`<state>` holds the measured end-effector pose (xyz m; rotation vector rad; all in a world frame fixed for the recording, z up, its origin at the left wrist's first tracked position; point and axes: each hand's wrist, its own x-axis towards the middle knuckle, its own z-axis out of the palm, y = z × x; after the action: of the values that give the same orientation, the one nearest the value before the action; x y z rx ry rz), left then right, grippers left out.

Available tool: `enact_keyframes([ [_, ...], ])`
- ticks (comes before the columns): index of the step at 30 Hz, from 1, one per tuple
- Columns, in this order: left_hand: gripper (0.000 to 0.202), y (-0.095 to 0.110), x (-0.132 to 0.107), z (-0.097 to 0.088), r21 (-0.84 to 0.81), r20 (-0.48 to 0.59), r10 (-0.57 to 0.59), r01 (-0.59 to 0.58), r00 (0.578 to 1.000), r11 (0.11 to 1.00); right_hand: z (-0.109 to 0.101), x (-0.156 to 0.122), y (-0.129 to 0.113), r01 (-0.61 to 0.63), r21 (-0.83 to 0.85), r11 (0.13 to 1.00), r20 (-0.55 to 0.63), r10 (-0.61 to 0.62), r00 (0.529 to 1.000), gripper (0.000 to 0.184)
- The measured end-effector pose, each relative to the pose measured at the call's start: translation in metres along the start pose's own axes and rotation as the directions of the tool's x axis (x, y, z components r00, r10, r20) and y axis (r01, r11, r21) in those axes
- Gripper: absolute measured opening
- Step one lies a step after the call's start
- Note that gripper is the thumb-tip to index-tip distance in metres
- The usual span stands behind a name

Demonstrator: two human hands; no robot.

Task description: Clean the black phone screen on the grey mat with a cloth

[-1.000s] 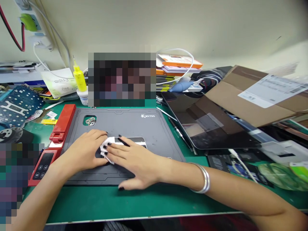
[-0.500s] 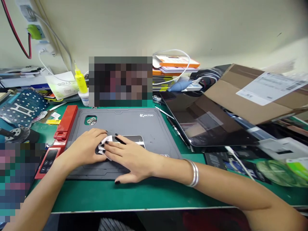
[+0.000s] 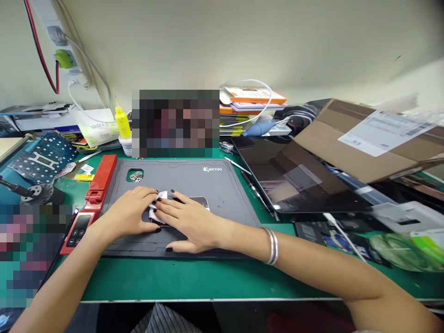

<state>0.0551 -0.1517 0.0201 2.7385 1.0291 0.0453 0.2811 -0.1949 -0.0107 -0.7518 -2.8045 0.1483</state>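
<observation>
On the dark grey mat (image 3: 236, 199) lies a flat black phone-like device (image 3: 200, 201) with a thin silver rim, mostly covered by both hands. My left hand (image 3: 130, 210) curves around its left end, thumb at the near edge and fingers at the far side, steadying it. My right hand (image 3: 190, 222) lies flat over the device, fingers stretched out and thumb spread toward the mat. Under its fingertips is a crumpled white tissue (image 3: 161, 195), pressed against the device's surface. The part of the tissue beneath the fingers is hidden.
Left of the mat stands a red tool with a button panel (image 3: 79, 230). Small metal parts (image 3: 136, 176) sit in the mat's cutout. A yellow bottle (image 3: 122, 122) stands behind. To the right are a large dark screen (image 3: 277, 180), a cardboard box (image 3: 322, 138) and a pen-like tool (image 3: 258, 192).
The view has shifted slightly. My right hand and the tissue have slid a little over the device, with the right thumb now farther from the table's front edge. My left hand stays around the device's end.
</observation>
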Motion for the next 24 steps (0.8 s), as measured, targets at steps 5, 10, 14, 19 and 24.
enact_keyframes([
  [5, 0.059, 0.0018, 0.0000, -0.0006, -0.015, -0.013, -0.001, 0.001, 1.000, 1.000, 0.0009, -0.0014, 0.0002, 0.013, 0.003, 1.000, -0.002, -0.013, 1.000, 0.074],
  [10, 0.058, 0.0013, -0.0004, 0.0001, -0.004, 0.000, -0.003, 0.003, 1.000, 1.000, 0.0021, -0.0007, 0.0009, 0.018, 0.021, 1.000, -0.009, -0.018, 1.000, 0.076],
  [14, 0.054, 0.0018, 0.0007, -0.0020, 0.017, 0.025, -0.010, 0.009, 1.000, 1.000, 0.0012, -0.0010, 0.0001, 0.020, 0.014, 1.000, -0.008, -0.020, 1.000, 0.074],
  [19, 0.056, 0.0051, 0.0026, -0.0066, 0.050, 0.054, -0.031, 0.028, 0.998, 0.998, 0.0012, -0.0044, 0.0024, 0.019, 0.028, 0.999, -0.004, -0.019, 1.000, 0.073],
  [24, 0.054, 0.0045, 0.0035, -0.0054, 0.044, 0.039, -0.009, 0.007, 0.999, 0.999, 0.0020, -0.0060, 0.0049, 0.036, 0.034, 0.999, -0.023, -0.036, 0.999, 0.074],
])
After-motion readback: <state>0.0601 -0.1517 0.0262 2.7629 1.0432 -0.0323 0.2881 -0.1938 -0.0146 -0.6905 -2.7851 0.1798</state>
